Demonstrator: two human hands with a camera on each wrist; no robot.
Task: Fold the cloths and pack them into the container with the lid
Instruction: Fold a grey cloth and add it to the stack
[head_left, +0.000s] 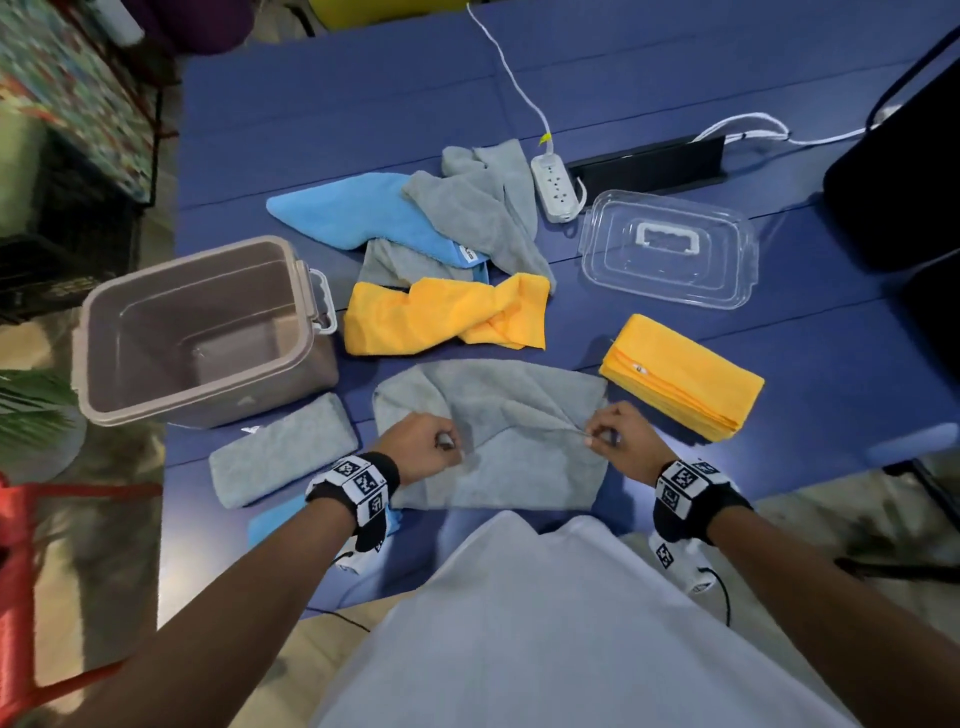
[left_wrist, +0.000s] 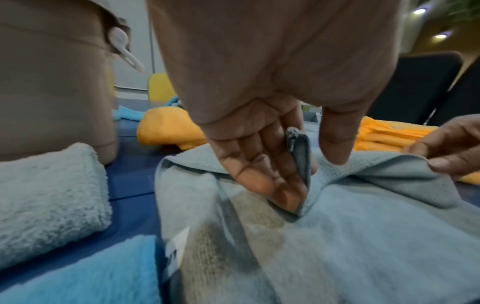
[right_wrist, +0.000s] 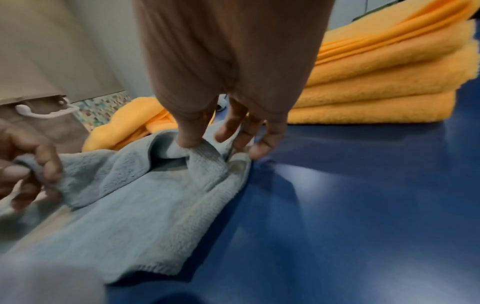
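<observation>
Head view: a grey cloth (head_left: 498, 436) is spread at the near edge of the desk (head_left: 675, 93), partly folded, with its far portion drawn toward the middle. The left hand (head_left: 428, 447) pinches a gathered fold between thumb and fingers (left_wrist: 265, 170); the right hand (head_left: 613, 431) pinches the fold edge near the cloth's right side. Neither hand is spread wide.

Completed work, as judged: three folded items are laid out, namely a folded grey cloth (head_left: 283, 449) at the near left, a folded blue cloth (head_left: 275, 522) at the near edge (mostly hidden by the left wrist) and a folded yellow stack (head_left: 680, 376) toward the right edge.

Remaining work: an unfolded yellow cloth (head_left: 447, 314), a blue cloth (head_left: 363, 213) and loose grey cloths (head_left: 483, 202) are heaped at mid-desk. The container (head_left: 202, 327) stands at the left edge and holds nothing. Its clear lid (head_left: 670, 249) lies apart, toward the right. Packing and closing are not yet begun.
</observation>
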